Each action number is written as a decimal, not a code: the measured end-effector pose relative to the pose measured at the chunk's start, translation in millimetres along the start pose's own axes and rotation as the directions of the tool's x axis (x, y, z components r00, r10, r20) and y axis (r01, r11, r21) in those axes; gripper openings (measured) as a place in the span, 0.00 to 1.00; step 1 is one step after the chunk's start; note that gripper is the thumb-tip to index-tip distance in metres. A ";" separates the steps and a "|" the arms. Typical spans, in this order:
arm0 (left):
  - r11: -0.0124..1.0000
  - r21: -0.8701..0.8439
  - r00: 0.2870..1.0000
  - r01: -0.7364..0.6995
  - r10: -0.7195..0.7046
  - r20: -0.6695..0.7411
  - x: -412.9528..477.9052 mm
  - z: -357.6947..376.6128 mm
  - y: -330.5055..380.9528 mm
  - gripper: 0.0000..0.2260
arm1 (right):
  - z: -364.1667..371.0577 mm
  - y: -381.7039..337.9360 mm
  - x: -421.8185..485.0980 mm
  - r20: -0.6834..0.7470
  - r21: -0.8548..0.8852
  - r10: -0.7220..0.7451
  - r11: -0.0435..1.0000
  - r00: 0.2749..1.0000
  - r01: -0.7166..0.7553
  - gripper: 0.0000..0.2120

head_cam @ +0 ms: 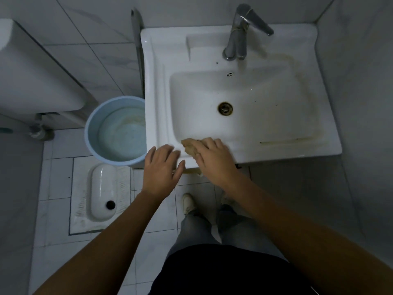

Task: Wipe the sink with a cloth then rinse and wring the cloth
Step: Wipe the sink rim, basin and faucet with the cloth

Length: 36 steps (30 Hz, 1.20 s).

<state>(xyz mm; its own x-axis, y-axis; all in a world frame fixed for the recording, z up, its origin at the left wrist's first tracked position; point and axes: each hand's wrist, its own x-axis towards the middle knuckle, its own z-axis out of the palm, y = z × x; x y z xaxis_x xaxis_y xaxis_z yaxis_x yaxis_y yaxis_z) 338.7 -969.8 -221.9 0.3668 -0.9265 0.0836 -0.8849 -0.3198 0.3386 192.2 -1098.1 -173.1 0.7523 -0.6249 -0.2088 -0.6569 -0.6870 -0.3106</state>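
Note:
A white ceramic sink (161, 86) fills the upper middle, with a brown-ringed drain (225, 108) and yellowish stains along its right and front rim. A crumpled tan cloth (189, 146) lies on the sink's front rim near the left corner. My right hand (213, 159) presses flat on the cloth, covering most of it. My left hand (162, 170) hovers with spread fingers at the sink's front left corner, holding nothing. A chrome faucet (238, 37) stands at the back; no water runs from it.
A light blue bucket (91, 124) stands on the floor against the sink's left side. A squat toilet (102, 192) is set in the tiled floor at the left. A white tank (32, 67) hangs on the left wall. Tiled walls close in right and behind.

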 end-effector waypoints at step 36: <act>1.000 0.017 0.999 -0.003 0.002 0.053 78.7 62.4 133.0 0.13 | -83.4 301.0 -77.0 -0.172 -0.037 0.449 0.886 0.877 -0.461 0.20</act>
<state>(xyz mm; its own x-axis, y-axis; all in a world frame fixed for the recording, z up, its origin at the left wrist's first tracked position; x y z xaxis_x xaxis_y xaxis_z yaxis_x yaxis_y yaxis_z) 231.9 -1097.6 -228.8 0.3492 -0.9364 0.0345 -0.8908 -0.3203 0.3223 -67.6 -1287.7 -173.2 0.3556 -0.9203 -0.1630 -0.9313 -0.3342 -0.1449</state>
